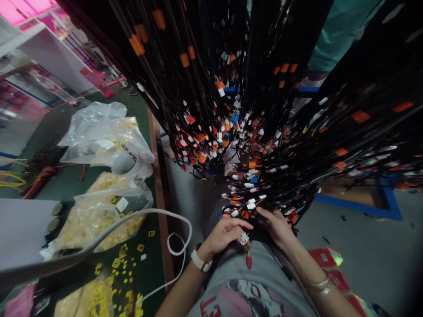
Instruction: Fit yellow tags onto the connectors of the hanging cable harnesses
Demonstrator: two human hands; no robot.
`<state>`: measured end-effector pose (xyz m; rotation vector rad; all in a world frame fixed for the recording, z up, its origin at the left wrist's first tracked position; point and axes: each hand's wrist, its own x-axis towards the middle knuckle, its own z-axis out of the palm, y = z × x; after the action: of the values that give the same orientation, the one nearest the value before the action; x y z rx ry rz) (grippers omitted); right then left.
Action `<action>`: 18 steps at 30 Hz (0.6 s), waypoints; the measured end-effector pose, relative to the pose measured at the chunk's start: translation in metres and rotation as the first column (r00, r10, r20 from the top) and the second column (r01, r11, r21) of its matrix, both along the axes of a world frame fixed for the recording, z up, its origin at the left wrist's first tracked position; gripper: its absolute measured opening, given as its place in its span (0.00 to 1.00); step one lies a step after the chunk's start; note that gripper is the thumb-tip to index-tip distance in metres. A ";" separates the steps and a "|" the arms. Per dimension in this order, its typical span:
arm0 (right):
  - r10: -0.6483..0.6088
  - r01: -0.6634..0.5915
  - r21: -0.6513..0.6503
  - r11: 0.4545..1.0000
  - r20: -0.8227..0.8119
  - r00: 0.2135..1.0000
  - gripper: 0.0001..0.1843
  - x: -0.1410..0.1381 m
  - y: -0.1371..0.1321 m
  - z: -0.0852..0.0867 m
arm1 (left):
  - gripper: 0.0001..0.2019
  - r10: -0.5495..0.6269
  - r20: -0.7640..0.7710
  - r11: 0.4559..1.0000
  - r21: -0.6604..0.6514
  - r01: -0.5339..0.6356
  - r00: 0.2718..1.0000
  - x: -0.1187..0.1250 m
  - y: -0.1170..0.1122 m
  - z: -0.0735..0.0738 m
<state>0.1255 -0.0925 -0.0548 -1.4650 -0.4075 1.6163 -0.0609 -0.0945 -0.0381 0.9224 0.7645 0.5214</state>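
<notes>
Low in the middle of the head view, my left hand has its fingers bent around a small white plastic connector. A red connector dangles just below it on short coloured wires, in front of the grey shirt. To the right, my right hand is closed about the lower end of a black wire harness, its fingertips partly hidden among the cables. White, orange and blue connectors crowd the harness ends right above both hands. More black harnesses hang in thick bundles with orange tags.
On the left, a green-topped bench with a brown edge carries plastic bags of yellow parts, a white cup-like container and scattered yellow pieces. A white cable loops over its edge. A blue frame stands right.
</notes>
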 end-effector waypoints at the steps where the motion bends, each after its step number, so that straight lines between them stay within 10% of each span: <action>1: 0.001 -0.002 -0.005 1.000 -0.055 0.998 0.13 0.003 -0.003 0.000 | 0.27 -0.011 -0.057 0.999 0.049 0.014 0.998 -0.001 0.002 0.003; 9: 0.119 -0.108 0.088 0.990 -0.126 0.985 0.13 0.015 -0.024 -0.006 | 0.31 0.000 -0.101 0.996 0.092 0.009 0.995 -0.011 0.006 0.006; 13: 0.103 -0.096 0.078 0.992 -0.092 0.990 0.12 0.020 -0.032 -0.010 | 0.33 0.230 -0.132 0.973 0.064 -0.223 0.964 -0.013 0.011 0.005; 18: 0.182 -0.177 0.051 0.983 -0.110 0.977 0.04 0.031 -0.038 -0.004 | 0.22 0.588 -0.226 0.808 0.214 -0.549 0.777 -0.012 0.019 0.006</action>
<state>0.1570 -0.1307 -0.0591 -1.3293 -0.5167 1.8145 -0.0734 -0.0750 -0.0326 0.8936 1.3023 1.0024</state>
